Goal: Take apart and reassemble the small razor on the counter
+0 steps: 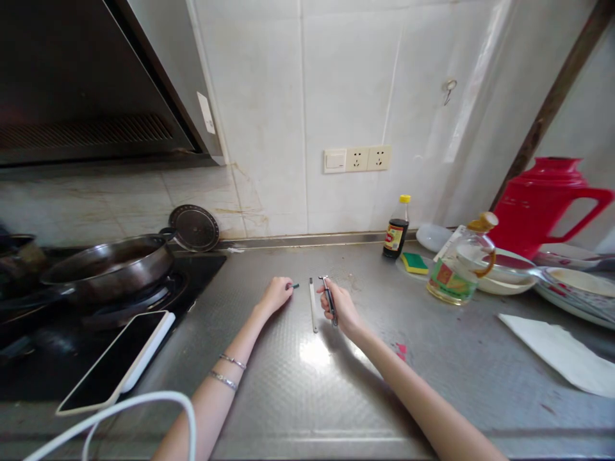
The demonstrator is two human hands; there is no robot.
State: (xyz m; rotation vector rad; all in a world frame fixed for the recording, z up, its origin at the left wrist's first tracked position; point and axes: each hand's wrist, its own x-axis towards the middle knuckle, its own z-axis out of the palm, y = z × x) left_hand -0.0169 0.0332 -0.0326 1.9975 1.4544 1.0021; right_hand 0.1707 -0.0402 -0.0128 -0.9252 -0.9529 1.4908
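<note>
My left hand rests on the steel counter with its fingers closed on a small dark green piece, too small to name. In my right hand is what looks like a peeler, with a dark handle and a metal crosspiece at its top. The fingers wrap its handle, and the tool leans a little, head away from me. Between my two hands a thin pale strip lies on the counter. It has a dark far end and a small hole at the near end.
Left are a stove with a steel pan, a phone and a white cable. At right stand a soy sauce bottle, a sponge, an oil bottle, a red thermos, dishes and a white paper sheet.
</note>
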